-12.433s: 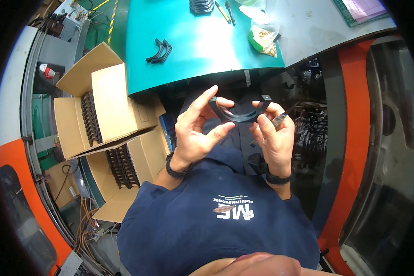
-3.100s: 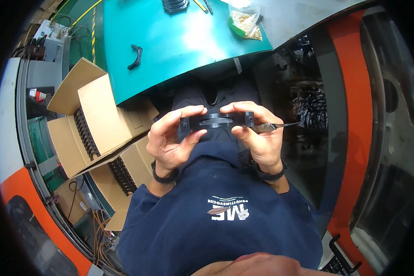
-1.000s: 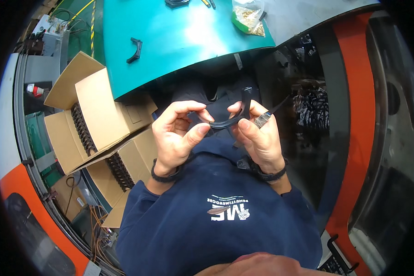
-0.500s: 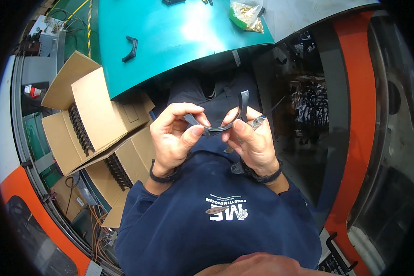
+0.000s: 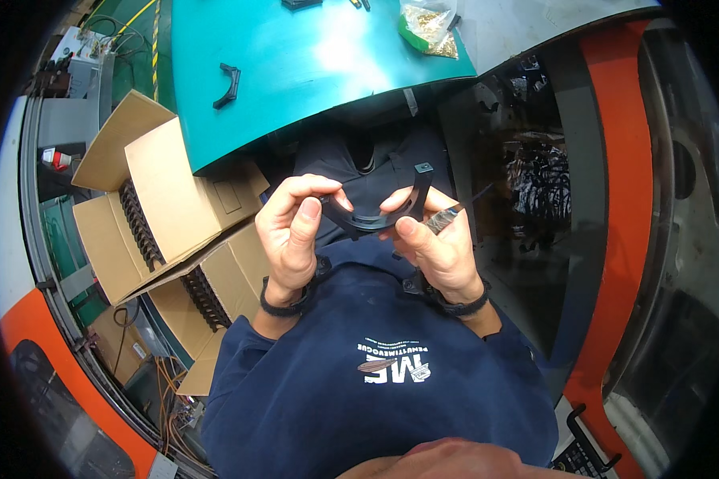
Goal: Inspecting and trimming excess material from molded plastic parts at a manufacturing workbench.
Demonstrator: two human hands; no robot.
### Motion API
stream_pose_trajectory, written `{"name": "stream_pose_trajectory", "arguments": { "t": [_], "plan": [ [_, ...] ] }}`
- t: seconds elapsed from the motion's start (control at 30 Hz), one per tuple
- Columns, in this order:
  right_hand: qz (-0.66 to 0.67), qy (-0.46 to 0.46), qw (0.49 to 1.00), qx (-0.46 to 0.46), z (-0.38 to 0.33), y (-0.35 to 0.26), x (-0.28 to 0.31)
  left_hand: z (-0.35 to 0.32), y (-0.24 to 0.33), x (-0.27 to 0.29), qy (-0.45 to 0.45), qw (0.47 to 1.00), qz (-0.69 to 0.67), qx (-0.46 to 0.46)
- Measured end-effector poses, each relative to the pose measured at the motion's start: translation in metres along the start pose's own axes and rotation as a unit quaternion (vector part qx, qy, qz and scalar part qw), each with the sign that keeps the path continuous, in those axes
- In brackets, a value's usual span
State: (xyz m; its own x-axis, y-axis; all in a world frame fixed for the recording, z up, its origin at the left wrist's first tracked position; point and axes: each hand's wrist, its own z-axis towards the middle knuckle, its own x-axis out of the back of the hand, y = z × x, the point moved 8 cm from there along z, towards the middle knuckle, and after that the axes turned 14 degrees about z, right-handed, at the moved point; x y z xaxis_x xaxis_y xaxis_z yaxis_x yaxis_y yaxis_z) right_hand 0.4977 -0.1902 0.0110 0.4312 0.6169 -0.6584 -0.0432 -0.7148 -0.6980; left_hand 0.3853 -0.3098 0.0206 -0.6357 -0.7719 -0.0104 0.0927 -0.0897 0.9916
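In front of my body a black curved plastic part (image 5: 369, 225), shaped like a half ring, is held between both hands. My left hand (image 5: 289, 231) pinches its left end between thumb and fingers. My right hand (image 5: 439, 243) grips the right side of the curve, thumb in front and fingers behind. The part's right arm rises to a small flat end with what looks like a hole. A slim tool with a greyish wrapped handle (image 5: 442, 219) is tucked in my right hand; its other end is hidden. A similar black part (image 5: 228, 86) lies on the green tabletop (image 5: 284, 100).
Two open cardboard boxes (image 5: 168, 188) stand at my left, with rows of black curved parts (image 5: 139, 225) inside. A clear bag of small brass-coloured pieces (image 5: 429, 30) sits near the table's right edge. An orange machine frame (image 5: 623, 199) rises at the right.
The curved part has been tilted, so its right arm's flat end now faces up. My left thumb has moved up and left along with the left fingers. The tool remains in my right hand.
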Motion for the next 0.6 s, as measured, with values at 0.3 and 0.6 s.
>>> {"name": "stream_pose_trajectory", "arguments": {
  "t": [0.3,0.6],
  "plan": [
    [-0.009,0.007,1.000,0.001,0.001,0.007,0.009,-0.002,0.004,-0.007,-0.012,0.999,0.010,0.052],
    [-0.008,0.011,0.995,0.097,0.003,-0.021,0.003,-0.006,-0.007,0.015,-0.002,0.998,0.053,0.044]
  ]
}}
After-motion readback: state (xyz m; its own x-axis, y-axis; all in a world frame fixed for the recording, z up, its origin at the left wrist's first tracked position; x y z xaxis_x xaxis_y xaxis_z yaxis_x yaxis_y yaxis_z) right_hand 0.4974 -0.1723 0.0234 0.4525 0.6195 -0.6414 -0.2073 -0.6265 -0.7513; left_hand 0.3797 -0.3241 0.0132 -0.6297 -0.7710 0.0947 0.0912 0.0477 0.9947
